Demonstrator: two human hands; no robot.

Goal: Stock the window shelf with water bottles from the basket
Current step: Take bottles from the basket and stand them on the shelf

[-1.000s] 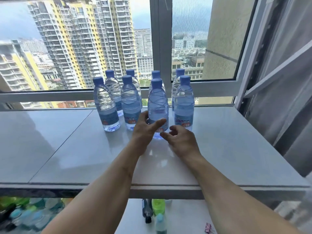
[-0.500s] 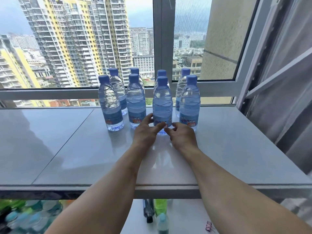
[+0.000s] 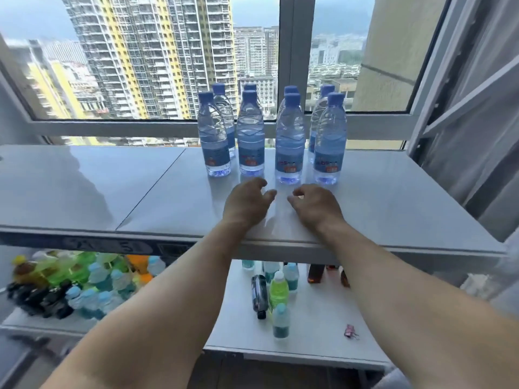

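- Below your forearms, on the lower level, the basket of mixed bottles lies to the left, blurred; the next water bottle must come from there, so sort by the pale blue caps.
- Your left hand and right hand hover above the shelf, fingers loosely curled and holding nothing, thumbs nearly facing.
- Just beyond your fingertips stands the front row of water bottles, upright, four across, none touched.
- Behind them a second row backs onto the window frame.
- I judge both rows full; start a third row nearer you, keeping gaps even and bases flat.
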